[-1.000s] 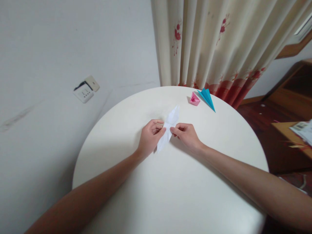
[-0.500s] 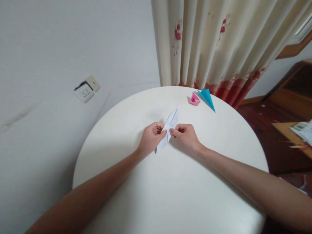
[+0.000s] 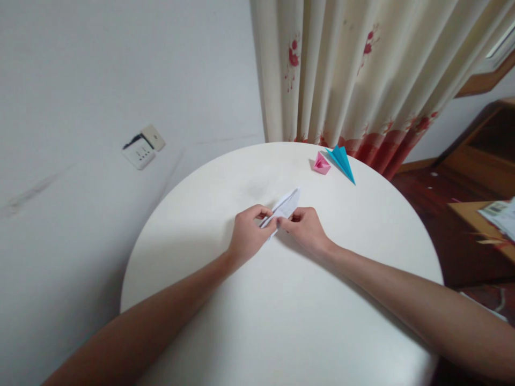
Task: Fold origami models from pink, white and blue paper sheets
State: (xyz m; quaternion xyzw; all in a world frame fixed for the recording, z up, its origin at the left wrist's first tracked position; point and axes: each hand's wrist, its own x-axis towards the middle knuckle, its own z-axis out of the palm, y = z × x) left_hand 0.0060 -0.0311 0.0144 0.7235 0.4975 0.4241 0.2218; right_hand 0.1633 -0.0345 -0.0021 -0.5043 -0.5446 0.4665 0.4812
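A piece of folded white paper (image 3: pixel 288 202) is held up between my hands above the round white table (image 3: pixel 265 321). My left hand (image 3: pixel 250 229) pinches its left side, thumb on the near face and fingers behind. My right hand (image 3: pixel 304 227) grips the paper's right side, its thumb close to the left thumb. The paper slants, its far tip pointing up and to the right. Part of its lower end is hidden behind the left thumb and fingers.
At the table's far edge sit a pink folded-paper piece (image 3: pixel 321 164) and a blue paper plane (image 3: pixel 341 163). Behind hangs a flowered curtain (image 3: pixel 333 69). A wall with a socket (image 3: pixel 139 152) stands to the left. Papers (image 3: pixel 499 217) lie on a wooden surface at right.
The white paper has been tilted and bent, so it looks narrower and its far tip sits lower and further right. My two thumbs have come together.
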